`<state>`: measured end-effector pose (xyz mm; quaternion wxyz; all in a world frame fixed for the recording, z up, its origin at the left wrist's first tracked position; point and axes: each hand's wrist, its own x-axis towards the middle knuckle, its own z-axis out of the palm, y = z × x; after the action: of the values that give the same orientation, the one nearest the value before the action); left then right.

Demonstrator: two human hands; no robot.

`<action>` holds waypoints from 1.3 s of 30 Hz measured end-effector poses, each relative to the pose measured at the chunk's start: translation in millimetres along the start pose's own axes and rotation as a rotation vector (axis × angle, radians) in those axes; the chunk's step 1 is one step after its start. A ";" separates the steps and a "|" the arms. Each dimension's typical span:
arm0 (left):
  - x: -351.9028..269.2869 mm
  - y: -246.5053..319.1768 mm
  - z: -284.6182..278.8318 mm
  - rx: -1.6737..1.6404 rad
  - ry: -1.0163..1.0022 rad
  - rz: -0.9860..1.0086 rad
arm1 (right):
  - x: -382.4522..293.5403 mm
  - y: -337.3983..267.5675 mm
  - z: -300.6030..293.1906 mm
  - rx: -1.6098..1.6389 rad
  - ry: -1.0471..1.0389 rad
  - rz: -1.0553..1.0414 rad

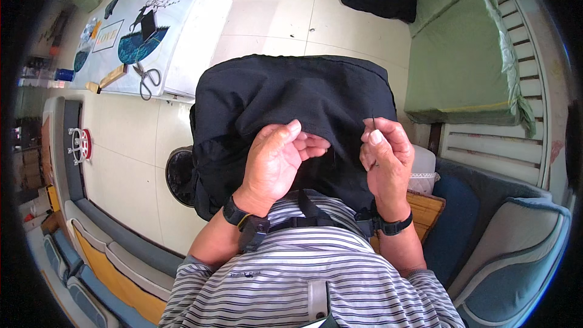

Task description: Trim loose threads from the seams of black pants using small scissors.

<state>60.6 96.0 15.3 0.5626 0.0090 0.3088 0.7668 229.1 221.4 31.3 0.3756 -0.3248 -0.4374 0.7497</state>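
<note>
A black cloth garment lies spread over my lap, with soft folds across it. My left hand pinches the cloth's edge between thumb and fingers, and the curled fingers sit under that edge. Held upright between the thumb and forefinger of my right hand is a thin dark needle. The right hand is raised beside the cloth, apart from the left. Any thread on the needle is too fine to make out.
Iron-handled scissors and a wooden-handled tool lie on a printed white table at far left. More black cloth is on the floor. A covered box-like piece and a blue-grey sofa stand at right. A white-and-red reel is at left.
</note>
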 end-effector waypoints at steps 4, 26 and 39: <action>-7.1 8.3 9.0 0.209 -0.032 -0.218 | -0.9 -0.3 0.2 -0.031 0.001 0.038; -31.0 23.4 16.4 0.582 -0.193 -0.007 | -6.6 4.8 -10.1 -0.205 -0.156 -0.006; -4.4 30.3 58.5 1.854 -0.331 0.955 | -11.0 1.4 -9.8 -0.208 -0.126 0.033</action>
<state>57.4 113.9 78.7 0.0104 0.6606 0.6577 0.3619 242.3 215.7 27.8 0.2994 -0.3213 -0.5302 0.7253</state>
